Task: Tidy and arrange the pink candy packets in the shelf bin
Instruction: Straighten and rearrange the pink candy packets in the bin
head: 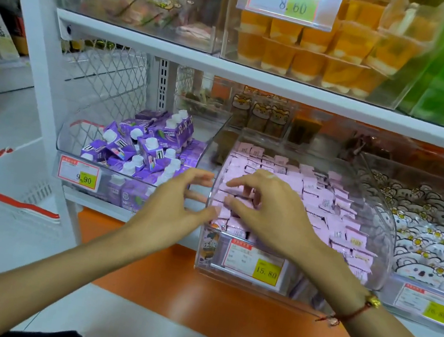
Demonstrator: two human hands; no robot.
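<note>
Several pink candy packets (pixel 313 192) fill a clear plastic shelf bin (pixel 376 223) in the middle of the lower shelf. My right hand (pixel 270 208) lies on the packets at the bin's front left corner, its fingers bent down onto them; I cannot tell whether it holds one. My left hand (pixel 176 205) hovers just outside the bin's left wall with its fingers spread and straight, holding nothing. A red cord bracelet sits on my right wrist.
A bin of purple drink cartons (pixel 141 149) stands to the left, a bin of white flower-print packets (pixel 436 233) to the right. Orange jelly cups (pixel 322 55) fill the shelf above. Price tags hang on the bin fronts. An orange ledge (pixel 194 290) runs below.
</note>
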